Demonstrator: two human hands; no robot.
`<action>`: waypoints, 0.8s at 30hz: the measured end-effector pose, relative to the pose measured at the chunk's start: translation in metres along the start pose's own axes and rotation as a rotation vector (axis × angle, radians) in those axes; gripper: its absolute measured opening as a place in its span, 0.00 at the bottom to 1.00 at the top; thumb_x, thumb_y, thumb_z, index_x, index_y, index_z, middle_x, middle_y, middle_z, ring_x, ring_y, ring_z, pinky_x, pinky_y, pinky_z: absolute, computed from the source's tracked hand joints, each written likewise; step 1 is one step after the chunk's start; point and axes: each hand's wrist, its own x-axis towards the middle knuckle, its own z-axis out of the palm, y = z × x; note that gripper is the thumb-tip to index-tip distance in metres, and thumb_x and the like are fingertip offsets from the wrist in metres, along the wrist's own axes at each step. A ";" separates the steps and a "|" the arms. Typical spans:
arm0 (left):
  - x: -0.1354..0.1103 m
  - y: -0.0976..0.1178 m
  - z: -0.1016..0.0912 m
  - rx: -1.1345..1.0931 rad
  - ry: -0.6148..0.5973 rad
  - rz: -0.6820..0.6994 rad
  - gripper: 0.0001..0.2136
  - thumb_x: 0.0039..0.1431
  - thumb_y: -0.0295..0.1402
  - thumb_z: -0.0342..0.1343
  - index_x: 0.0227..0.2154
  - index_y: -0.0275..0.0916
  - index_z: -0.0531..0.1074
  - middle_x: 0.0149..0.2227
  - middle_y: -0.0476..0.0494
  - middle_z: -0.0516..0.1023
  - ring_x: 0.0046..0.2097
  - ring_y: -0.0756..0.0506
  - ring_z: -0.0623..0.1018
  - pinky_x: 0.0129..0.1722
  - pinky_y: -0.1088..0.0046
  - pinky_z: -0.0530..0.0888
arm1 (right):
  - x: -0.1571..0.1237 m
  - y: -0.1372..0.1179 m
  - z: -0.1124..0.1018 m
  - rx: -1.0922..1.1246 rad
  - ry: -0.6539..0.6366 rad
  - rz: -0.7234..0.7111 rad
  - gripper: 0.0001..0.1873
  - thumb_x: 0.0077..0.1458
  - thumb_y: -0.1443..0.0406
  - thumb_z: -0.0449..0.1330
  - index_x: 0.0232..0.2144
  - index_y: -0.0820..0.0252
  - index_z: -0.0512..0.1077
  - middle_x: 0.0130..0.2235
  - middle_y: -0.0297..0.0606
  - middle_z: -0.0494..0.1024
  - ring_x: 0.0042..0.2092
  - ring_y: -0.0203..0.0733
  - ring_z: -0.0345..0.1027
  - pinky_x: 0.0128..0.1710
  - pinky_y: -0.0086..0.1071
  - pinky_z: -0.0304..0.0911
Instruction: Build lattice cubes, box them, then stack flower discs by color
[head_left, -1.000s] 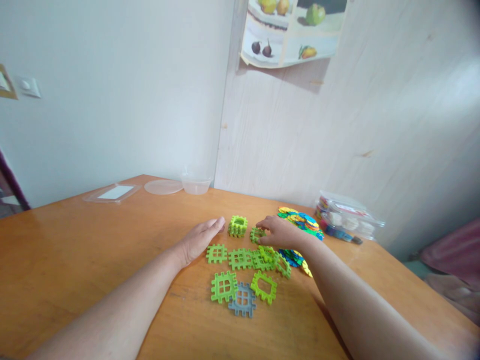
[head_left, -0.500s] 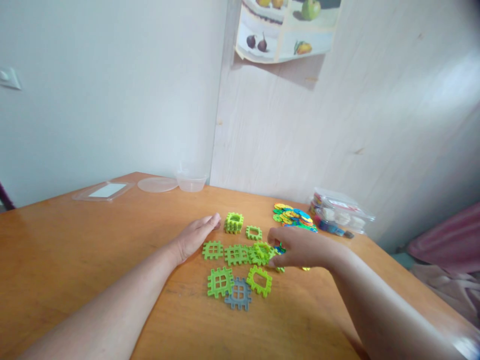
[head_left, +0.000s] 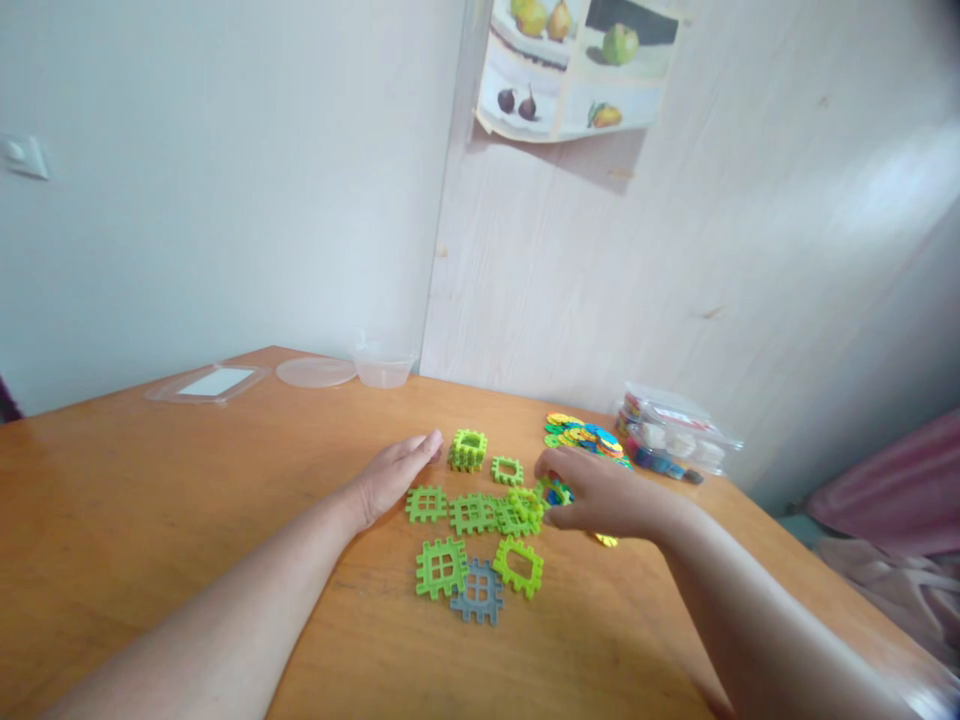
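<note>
My left hand [head_left: 401,474] rests on its edge on the table, fingers stretched out, holding nothing. A small stack of green waffle blocks [head_left: 468,450] stands just right of its fingertips. My right hand [head_left: 589,490] has its fingers and thumb curled round a green waffle block [head_left: 549,489]; part of the block is hidden. Left of that hand lie more green waffle blocks [head_left: 473,513], overlapping in a row. Nearer to me are a green window block [head_left: 441,567], a grey window block [head_left: 478,591] partly under it, and a lime open-frame block [head_left: 518,566].
Colourful plastic discs [head_left: 581,433] lie heaped behind my right hand, with a yellow disc [head_left: 606,540] below it. Clear packed boxes [head_left: 679,425] stand at the back right. Along the back left are a clear tub [head_left: 383,368], a round lid [head_left: 315,373] and a flat lid [head_left: 176,385].
My right hand has shifted slightly right, and a green block now shows between its fingers. A green piece seen below the hand before is out of sight. My left hand stays put.
</note>
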 end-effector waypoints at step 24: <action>-0.002 0.005 0.000 -0.001 -0.003 0.009 0.30 0.64 0.57 0.39 0.48 0.39 0.75 0.49 0.41 0.80 0.51 0.39 0.75 0.55 0.61 0.69 | 0.060 0.011 0.002 0.074 -0.044 -0.060 0.19 0.50 0.62 0.63 0.46 0.59 0.72 0.46 0.42 0.76 0.45 0.47 0.70 0.44 0.36 0.63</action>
